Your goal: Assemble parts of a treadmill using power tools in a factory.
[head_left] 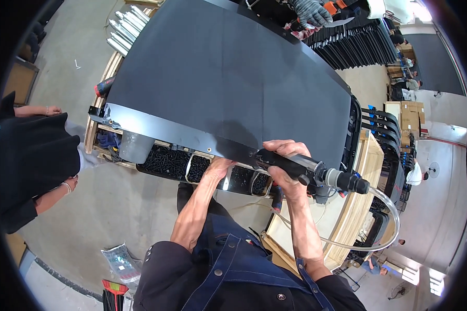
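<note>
Fingers point(286, 146), right hand point(291, 186) — curled round tool point(291, 164)

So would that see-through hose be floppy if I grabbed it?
Probably bendy: the clear hose curves in a wide loop. Likely springy too, since no kinks show. Pulling might tug the tool in the right hand, because they're joined.
</note>
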`<action>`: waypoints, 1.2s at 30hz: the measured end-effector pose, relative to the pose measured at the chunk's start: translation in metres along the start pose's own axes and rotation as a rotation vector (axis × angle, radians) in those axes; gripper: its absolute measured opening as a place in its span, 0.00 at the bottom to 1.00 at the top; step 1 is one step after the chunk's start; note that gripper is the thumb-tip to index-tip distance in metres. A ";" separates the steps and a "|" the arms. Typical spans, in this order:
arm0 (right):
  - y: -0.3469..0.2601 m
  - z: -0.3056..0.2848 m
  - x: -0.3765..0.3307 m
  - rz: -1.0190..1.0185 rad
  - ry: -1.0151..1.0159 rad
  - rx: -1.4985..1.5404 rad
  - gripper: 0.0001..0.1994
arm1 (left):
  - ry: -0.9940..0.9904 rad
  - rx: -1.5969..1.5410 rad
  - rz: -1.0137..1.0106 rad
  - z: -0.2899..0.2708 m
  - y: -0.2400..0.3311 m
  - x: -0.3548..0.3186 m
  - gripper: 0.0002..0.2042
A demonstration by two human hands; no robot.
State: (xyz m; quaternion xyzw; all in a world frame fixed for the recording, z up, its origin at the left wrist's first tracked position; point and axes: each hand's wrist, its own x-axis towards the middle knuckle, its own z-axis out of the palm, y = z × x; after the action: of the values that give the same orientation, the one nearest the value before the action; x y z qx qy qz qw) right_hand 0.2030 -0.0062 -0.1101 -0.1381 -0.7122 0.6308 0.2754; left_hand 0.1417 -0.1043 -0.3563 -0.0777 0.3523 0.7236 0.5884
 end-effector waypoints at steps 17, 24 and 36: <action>-0.004 0.005 0.002 -0.017 0.109 -0.134 0.37 | -0.122 0.336 -0.025 -0.007 0.009 -0.023 0.10; -0.013 0.019 -0.004 -0.020 0.271 -0.185 0.27 | 0.414 1.168 0.348 -0.065 0.005 -0.086 0.15; -0.023 0.044 -0.014 0.015 0.623 -0.116 0.27 | 0.676 1.478 0.620 -0.117 0.064 -0.105 0.16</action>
State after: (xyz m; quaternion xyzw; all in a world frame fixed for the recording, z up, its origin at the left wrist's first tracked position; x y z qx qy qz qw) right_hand 0.1932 -0.0541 -0.0932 -0.3456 -0.6273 0.5183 0.4674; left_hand 0.0794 -0.2620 -0.3609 0.2131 0.8930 0.3750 0.1284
